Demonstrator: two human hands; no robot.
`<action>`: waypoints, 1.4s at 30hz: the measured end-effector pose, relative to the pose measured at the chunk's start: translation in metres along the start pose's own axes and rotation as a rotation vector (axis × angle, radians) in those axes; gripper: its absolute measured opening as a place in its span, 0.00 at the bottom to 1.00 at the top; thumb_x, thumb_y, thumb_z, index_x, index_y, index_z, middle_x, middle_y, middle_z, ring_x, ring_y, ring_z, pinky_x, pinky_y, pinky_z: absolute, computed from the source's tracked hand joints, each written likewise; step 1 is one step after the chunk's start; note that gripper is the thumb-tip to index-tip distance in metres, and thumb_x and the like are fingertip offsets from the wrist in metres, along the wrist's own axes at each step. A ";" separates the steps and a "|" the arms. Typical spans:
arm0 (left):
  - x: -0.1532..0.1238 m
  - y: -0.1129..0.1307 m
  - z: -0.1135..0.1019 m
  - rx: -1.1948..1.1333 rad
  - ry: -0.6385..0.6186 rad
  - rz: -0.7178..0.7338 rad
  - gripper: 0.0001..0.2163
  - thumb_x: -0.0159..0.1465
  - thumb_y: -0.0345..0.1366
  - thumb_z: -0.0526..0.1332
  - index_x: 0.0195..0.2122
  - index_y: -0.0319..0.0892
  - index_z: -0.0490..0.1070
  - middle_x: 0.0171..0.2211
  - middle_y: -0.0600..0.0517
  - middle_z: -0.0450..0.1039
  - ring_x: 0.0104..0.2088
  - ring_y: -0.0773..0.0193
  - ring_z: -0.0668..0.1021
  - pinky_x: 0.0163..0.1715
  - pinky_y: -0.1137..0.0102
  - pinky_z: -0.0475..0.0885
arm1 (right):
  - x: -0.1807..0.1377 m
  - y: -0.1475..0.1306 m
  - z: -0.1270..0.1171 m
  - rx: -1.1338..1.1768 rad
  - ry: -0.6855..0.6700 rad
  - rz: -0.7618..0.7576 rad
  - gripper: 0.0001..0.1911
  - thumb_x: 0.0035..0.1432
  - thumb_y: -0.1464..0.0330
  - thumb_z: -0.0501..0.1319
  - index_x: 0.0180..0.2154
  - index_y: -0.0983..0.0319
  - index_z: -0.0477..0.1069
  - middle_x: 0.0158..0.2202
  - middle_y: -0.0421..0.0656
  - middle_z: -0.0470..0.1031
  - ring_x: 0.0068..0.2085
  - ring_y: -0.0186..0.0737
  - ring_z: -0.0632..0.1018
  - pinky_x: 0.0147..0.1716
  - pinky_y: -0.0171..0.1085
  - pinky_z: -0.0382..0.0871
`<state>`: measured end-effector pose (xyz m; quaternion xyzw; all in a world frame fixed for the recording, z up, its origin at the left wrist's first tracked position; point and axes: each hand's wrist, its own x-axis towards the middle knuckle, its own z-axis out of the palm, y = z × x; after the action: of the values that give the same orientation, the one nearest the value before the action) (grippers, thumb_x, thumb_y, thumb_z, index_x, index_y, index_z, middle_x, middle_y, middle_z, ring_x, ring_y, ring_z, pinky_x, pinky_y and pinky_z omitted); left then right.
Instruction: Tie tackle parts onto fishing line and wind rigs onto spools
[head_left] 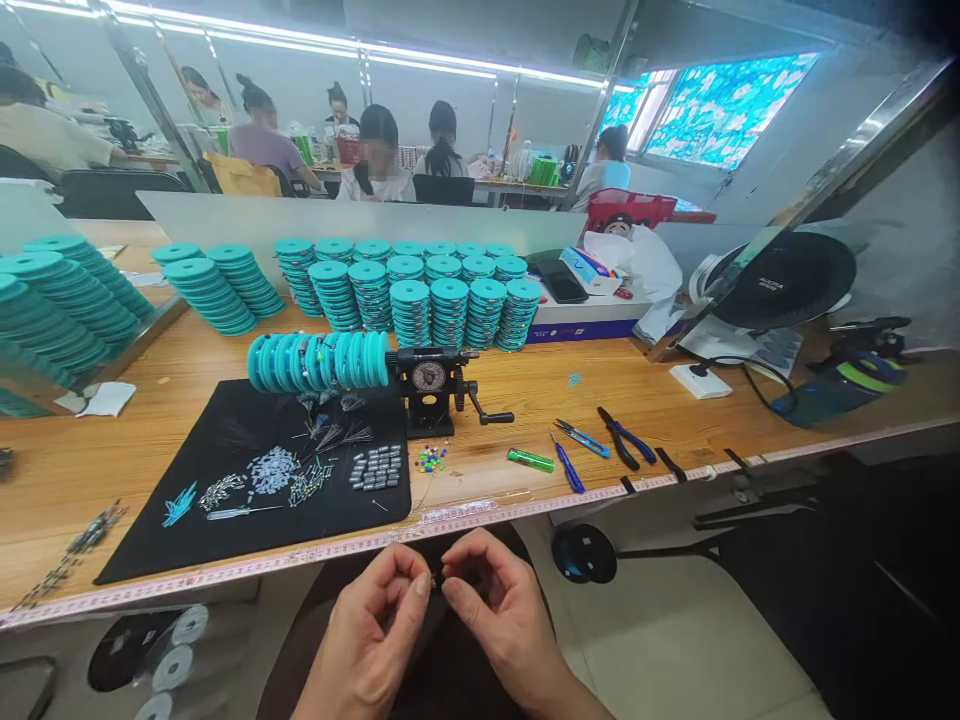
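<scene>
My left hand (379, 630) and my right hand (499, 610) are close together below the table's front edge, thumbs and fingertips pinched. Something tiny seems to sit between them, too small to name. Beyond them a black mat (262, 545) carries small piles: pale grey pieces (273, 470), metal fittings (309, 484), teal sleeves (179, 505) and rows of grey cylinders (376, 467). A thin pointed tool (232, 513) lies there too. Behind the mat stands a hand-cranked winder (429, 385) with teal spools (319, 360) on its shaft. Coloured beads (431, 458) lie beside the mat.
On the right lie a green tube (531, 460), a blue-handled pointed tool (568, 465), blue snips (583, 438) and pliers (627, 438). Stacked teal spools (411, 315) line the back. A measuring tape (300, 553) runs along the front edge. Several people sit beyond the partition.
</scene>
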<state>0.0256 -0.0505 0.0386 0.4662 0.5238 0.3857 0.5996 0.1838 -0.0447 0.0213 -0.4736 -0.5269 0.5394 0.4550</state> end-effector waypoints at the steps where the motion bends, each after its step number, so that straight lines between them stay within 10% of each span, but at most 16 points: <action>1: -0.001 0.000 0.001 0.029 0.020 0.011 0.16 0.63 0.50 0.59 0.30 0.43 0.66 0.20 0.59 0.55 0.21 0.71 0.57 0.19 0.78 0.53 | 0.000 0.000 0.002 0.019 -0.006 0.002 0.09 0.58 0.62 0.65 0.37 0.60 0.74 0.34 0.42 0.73 0.36 0.40 0.73 0.37 0.36 0.66; 10: -0.002 0.003 -0.001 0.164 -0.018 0.050 0.14 0.63 0.48 0.59 0.29 0.42 0.68 0.20 0.57 0.61 0.21 0.69 0.62 0.21 0.76 0.59 | 0.004 0.001 0.005 -0.035 0.080 -0.093 0.12 0.61 0.63 0.62 0.27 0.61 0.71 0.28 0.39 0.69 0.32 0.37 0.70 0.34 0.35 0.63; 16: 0.000 0.003 -0.005 0.167 -0.035 0.047 0.14 0.64 0.47 0.58 0.30 0.42 0.68 0.21 0.56 0.65 0.22 0.68 0.67 0.23 0.75 0.63 | 0.002 0.014 0.005 0.118 0.033 -0.027 0.18 0.56 0.57 0.66 0.45 0.60 0.72 0.40 0.45 0.72 0.41 0.42 0.72 0.42 0.38 0.66; 22: 0.002 -0.002 -0.006 0.161 -0.094 0.032 0.13 0.65 0.46 0.59 0.31 0.41 0.69 0.22 0.55 0.68 0.24 0.68 0.68 0.23 0.76 0.63 | 0.004 0.012 0.007 0.163 0.064 0.001 0.10 0.58 0.62 0.66 0.29 0.62 0.73 0.30 0.40 0.69 0.35 0.38 0.70 0.36 0.36 0.64; 42: 0.010 -0.016 -0.009 -0.192 -0.172 -0.156 0.15 0.60 0.47 0.65 0.30 0.38 0.70 0.23 0.54 0.73 0.20 0.72 0.73 0.20 0.78 0.64 | 0.001 0.014 0.004 0.080 0.059 0.030 0.14 0.57 0.61 0.66 0.25 0.62 0.71 0.29 0.40 0.69 0.33 0.37 0.69 0.33 0.35 0.62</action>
<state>0.0177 -0.0443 0.0200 0.3959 0.4656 0.3450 0.7123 0.1794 -0.0449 0.0068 -0.4787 -0.4842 0.5527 0.4805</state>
